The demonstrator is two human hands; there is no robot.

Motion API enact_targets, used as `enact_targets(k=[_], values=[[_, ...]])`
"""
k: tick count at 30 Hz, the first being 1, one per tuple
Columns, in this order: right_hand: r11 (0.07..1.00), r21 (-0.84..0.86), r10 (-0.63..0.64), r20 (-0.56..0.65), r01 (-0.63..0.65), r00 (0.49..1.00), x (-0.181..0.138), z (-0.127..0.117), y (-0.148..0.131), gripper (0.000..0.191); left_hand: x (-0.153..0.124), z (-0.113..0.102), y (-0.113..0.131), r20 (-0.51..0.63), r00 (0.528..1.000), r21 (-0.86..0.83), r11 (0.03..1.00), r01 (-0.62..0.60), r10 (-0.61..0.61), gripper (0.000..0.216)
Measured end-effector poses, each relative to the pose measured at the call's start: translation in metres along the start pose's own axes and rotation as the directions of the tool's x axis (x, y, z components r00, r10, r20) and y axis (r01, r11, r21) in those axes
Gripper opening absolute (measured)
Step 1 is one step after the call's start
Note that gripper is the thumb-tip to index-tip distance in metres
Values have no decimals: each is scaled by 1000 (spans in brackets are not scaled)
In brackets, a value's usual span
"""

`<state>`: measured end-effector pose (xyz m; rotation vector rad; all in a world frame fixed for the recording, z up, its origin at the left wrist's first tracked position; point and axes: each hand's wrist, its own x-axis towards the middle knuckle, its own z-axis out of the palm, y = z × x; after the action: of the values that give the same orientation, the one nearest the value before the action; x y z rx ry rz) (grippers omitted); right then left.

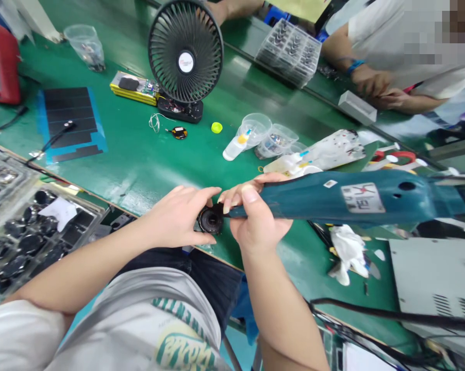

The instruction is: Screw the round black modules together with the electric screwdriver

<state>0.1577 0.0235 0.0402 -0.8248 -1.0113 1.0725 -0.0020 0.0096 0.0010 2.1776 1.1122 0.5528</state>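
Note:
A small round black part (211, 220) with a ringed rim lies at the table's front edge. My left hand (181, 215) curves around it, thumb and fingers gripping it at the sides. My right hand (255, 214) is wrapped around the narrow front of a long teal power tool (310, 200), whose thick body stretches to the right. The tool's thin dark end meets the round part's right side. My right fingertips are close to that side too, and whether they touch it is hidden.
A black fan (186, 54) stands behind, near a solar panel sheet (72, 123). Plastic cups (277, 140) and a small bottle (234, 148) sit ahead. Left is a tray (95, 208) of round parts; right, a grey metal box (429, 278). A co-worker's hands (375, 85) are across the table.

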Motion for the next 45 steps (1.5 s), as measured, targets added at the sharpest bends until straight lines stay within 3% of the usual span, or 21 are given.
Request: enact_targets(k=[22, 28, 36, 45], values=[[998, -41, -38, 22, 39, 999, -1, 0, 3, 35, 1, 1, 1, -3, 1000, 1, 1000, 1, -1, 88], [977, -215, 23, 161, 12, 987, 2, 3, 4, 33, 3, 1, 0, 6, 1000, -6, 1000, 9, -9, 81], [943, -332, 58, 184, 6, 981, 2, 7, 5, 27, 5, 0, 1, 15, 1000, -34, 999, 0, 0, 88], [985, -167, -24, 103, 41, 994, -1, 0, 1, 34, 2, 4, 1, -4, 1000, 68, 998, 14, -14, 86]])
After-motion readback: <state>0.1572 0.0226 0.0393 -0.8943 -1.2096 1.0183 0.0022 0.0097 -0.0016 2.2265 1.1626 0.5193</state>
